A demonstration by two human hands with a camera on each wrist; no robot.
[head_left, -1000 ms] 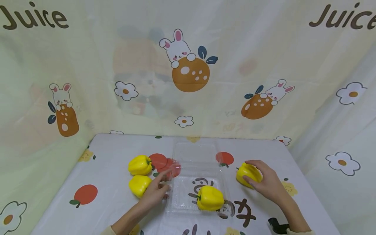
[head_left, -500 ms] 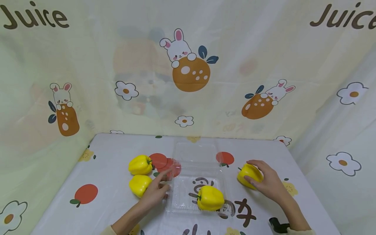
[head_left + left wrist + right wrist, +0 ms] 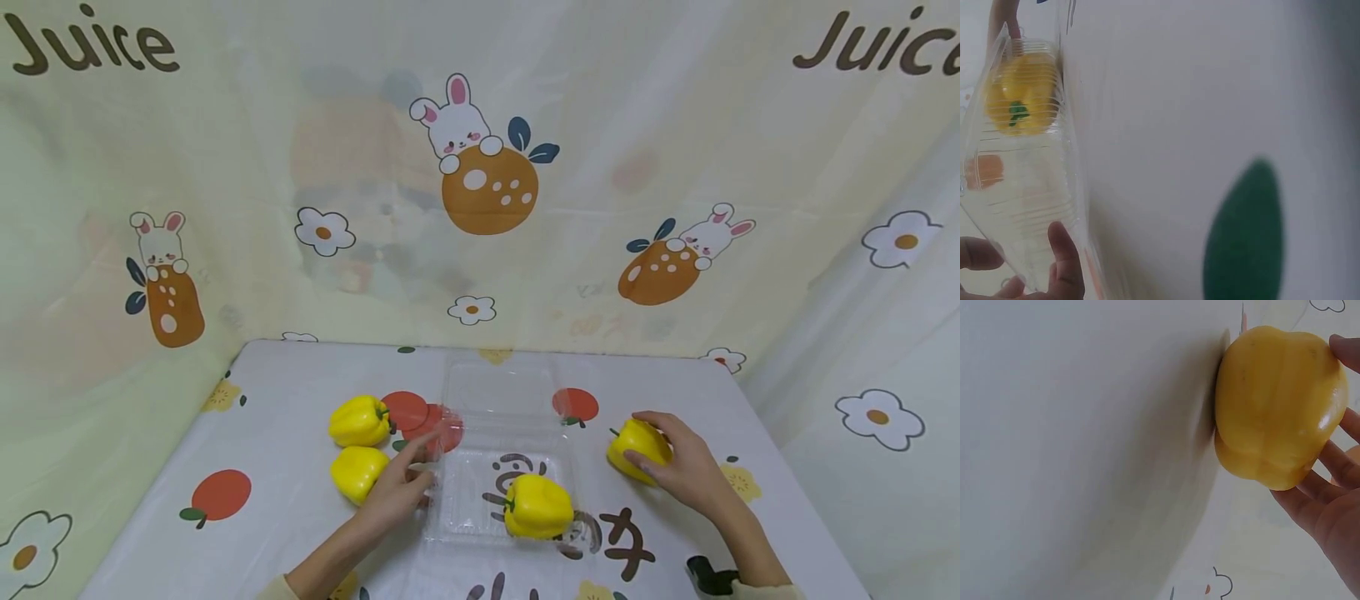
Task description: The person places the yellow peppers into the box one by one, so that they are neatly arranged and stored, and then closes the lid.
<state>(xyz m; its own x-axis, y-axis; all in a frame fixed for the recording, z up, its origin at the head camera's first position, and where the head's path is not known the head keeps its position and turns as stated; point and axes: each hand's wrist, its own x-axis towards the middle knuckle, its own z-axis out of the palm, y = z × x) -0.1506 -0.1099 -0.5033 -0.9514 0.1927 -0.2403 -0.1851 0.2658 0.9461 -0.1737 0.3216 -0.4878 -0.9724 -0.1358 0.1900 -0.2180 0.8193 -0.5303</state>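
A clear plastic clamshell container (image 3: pixel 480 500) lies open mid-table, its lid (image 3: pixel 498 392) laid back behind it. One yellow pepper (image 3: pixel 536 506) sits in the tray's front right corner and shows through the plastic as the pepper (image 3: pixel 1022 94) in the left wrist view. My left hand (image 3: pixel 411 479) holds the tray's left rim, thumb (image 3: pixel 1063 262) against the plastic wall (image 3: pixel 1022 187). My right hand (image 3: pixel 652 442) grips another yellow pepper (image 3: pixel 626 442) that rests on the table right of the container; in the right wrist view the fingers (image 3: pixel 1329 506) wrap round this pepper (image 3: pixel 1275 406).
Two more yellow peppers (image 3: pixel 358 421) (image 3: pixel 357 472) lie left of the container, near my left hand. A printed cloth covers the table (image 3: pixel 285 375), and cloth walls stand behind and at both sides. A black object (image 3: pixel 708 575) sits by my right wrist.
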